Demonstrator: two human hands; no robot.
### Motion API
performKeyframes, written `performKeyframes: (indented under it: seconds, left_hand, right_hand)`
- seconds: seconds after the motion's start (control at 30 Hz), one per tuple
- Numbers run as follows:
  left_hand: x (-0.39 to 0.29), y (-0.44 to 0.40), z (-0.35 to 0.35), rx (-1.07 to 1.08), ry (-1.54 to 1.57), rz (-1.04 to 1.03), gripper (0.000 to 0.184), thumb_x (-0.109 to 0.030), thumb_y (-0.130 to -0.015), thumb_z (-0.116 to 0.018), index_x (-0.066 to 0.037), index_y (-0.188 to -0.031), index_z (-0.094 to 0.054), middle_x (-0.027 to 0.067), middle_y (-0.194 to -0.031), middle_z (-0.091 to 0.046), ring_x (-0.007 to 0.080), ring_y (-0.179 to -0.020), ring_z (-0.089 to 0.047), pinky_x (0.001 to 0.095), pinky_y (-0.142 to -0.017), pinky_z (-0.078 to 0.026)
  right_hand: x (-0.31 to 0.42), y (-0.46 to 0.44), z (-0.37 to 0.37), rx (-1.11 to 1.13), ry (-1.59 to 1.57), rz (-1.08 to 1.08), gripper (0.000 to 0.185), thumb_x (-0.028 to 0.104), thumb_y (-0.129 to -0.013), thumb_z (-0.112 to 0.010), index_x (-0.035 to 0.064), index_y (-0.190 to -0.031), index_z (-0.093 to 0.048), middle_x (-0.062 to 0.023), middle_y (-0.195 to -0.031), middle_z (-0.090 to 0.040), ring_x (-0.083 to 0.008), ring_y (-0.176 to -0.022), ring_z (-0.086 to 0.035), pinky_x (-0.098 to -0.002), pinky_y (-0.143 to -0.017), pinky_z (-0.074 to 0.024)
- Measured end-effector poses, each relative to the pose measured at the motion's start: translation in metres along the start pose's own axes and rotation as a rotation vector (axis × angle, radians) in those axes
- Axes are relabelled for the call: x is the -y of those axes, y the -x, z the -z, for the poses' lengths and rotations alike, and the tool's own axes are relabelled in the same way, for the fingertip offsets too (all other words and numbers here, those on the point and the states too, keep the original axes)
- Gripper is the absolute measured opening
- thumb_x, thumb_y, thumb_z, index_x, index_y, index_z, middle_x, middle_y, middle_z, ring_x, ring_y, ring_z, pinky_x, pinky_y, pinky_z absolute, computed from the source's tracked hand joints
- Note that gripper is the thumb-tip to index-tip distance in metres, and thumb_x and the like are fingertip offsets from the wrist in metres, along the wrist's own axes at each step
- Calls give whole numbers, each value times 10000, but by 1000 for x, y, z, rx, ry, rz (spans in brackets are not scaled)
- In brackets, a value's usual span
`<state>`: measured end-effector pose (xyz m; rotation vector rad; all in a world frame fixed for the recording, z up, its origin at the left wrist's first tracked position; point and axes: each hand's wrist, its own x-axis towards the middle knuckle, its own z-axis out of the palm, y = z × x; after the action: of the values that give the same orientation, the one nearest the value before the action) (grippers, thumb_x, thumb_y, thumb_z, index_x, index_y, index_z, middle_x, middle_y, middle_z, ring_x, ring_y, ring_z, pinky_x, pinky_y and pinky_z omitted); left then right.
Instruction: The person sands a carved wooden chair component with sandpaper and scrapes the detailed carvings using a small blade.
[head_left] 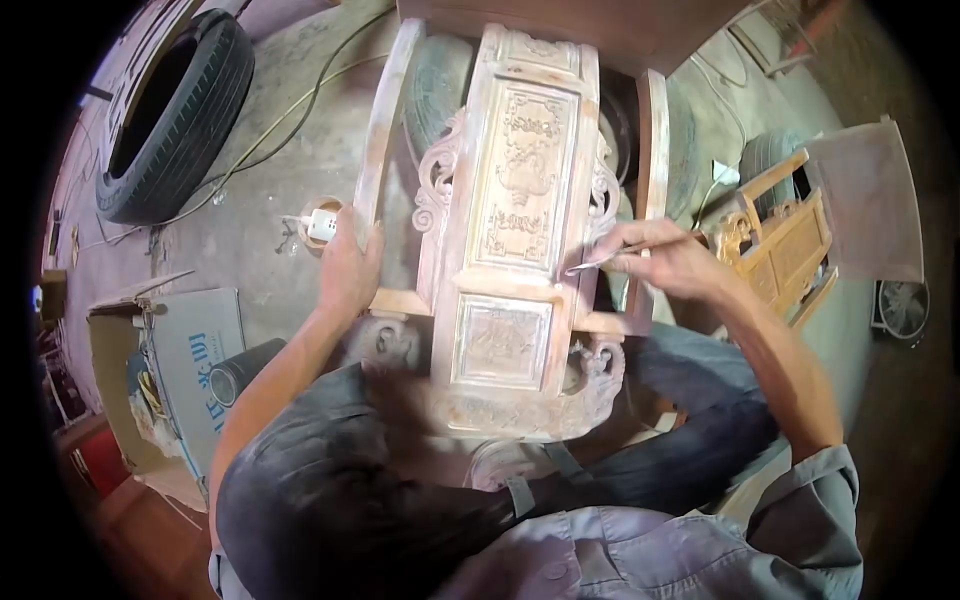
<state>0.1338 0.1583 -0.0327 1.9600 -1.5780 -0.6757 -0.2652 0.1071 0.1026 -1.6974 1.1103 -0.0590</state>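
Observation:
A carved wooden chair back (513, 285) with raised panels and scrolled edges lies in front of me, pale and dusty. My left hand (347, 265) is closed round the near end of the wooden side rail (385, 125), its fingertips partly hidden. In a pinch, my right hand (668, 262) holds a slim metal hand tool (597, 262). The tool's narrow tip is at the right edge of the frame between the two carved panels. Its exact kind is too small to tell. A second side rail (652, 150) stands beyond my right hand.
A white power socket (322, 225) and cables lie on the floor left of my hand. A tyre (190, 115) leans at far left. An open cardboard box (205, 345) and dark cup (240, 372) are nearer. Another carved wooden piece (790, 250) stands at right.

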Motion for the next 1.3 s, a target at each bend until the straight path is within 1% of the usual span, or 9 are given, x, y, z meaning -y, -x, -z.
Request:
performKeyframes:
  seconds: [0.33,0.37,0.53,0.7,0.83,0.97,1.07,1.13,1.3]
  left_hand:
    - [2,-1,-2,-8,72,42,537,-255,-1021,-638,50,-1433,-480,367,-1195,-654,525,-1143,-630,528,-959,-494]
    - [4,-1,-3,-15,68,34,536,-256,-1021,-637,50,-1433,-480,367,-1195,-654,525,-1141,-631,528,-959,-494]
    - [7,0,-4,-32,46,-8,534,-262,-1025,-629,48,-1434,-481,366,-1210,-652,527,-1156,-626,532,-970,-492]
    - [0,-1,0,-11,45,19,529,-264,-1028,-623,41,-1436,-481,364,-1226,-651,529,-1175,-619,535,-981,-491]
    - [1,1,-1,1,28,48,529,-277,-1030,-618,32,-1438,-481,358,-1224,-655,536,-1163,-620,541,-975,-494]
    - [-2,-1,0,7,17,60,529,-293,-1031,-614,24,-1434,-483,356,-1207,-661,541,-1141,-625,548,-956,-499]
    - [0,-1,0,15,3,71,517,-288,-1027,-618,8,-1430,-485,354,-1167,-669,545,-1108,-633,554,-924,-506]
    - [0,-1,-1,18,13,72,511,-280,-1022,-626,-9,-1431,-484,353,-1141,-673,546,-1088,-637,559,-903,-509]
    - [-6,1,5,28,103,96,525,-254,-1000,-649,-42,-1446,-471,346,-1130,-674,539,-1077,-643,562,-887,-512]
  right_hand:
    - [14,-102,21,586,93,114,237,184,-906,-768,72,-1113,-798,-82,-1042,-795,-205,-988,-706,-346,-907,-531]
    - [20,-102,24,581,149,13,239,141,-886,-764,62,-1110,-788,-73,-1049,-782,-200,-982,-695,-345,-897,-524]
    - [19,-108,19,586,192,92,229,131,-878,-748,67,-1095,-780,-69,-1060,-766,-206,-976,-685,-356,-904,-522]
    - [3,-101,15,534,219,133,209,191,-901,-750,109,-1089,-790,-69,-1061,-774,-222,-1001,-696,-386,-929,-531]
    - [10,-84,22,430,177,4,227,265,-924,-775,113,-1090,-799,-57,-1091,-793,-236,-1020,-706,-377,-945,-534]
    - [5,-76,15,379,141,153,210,188,-949,-723,55,-1095,-794,-75,-1044,-799,-195,-963,-722,-335,-885,-550]
    - [-13,-72,7,319,85,31,193,122,-953,-696,39,-1099,-792,-112,-982,-800,-178,-853,-741,-323,-799,-590]
    - [-17,-54,-8,158,-65,-80,181,82,-951,-686,28,-1087,-793,-120,-906,-790,-160,-759,-741,-297,-708,-609]
    - [-11,-47,-73,-161,-493,-229,194,97,-1000,-683,-20,-1133,-761,-100,-980,-787,-130,-838,-722,-283,-747,-594]
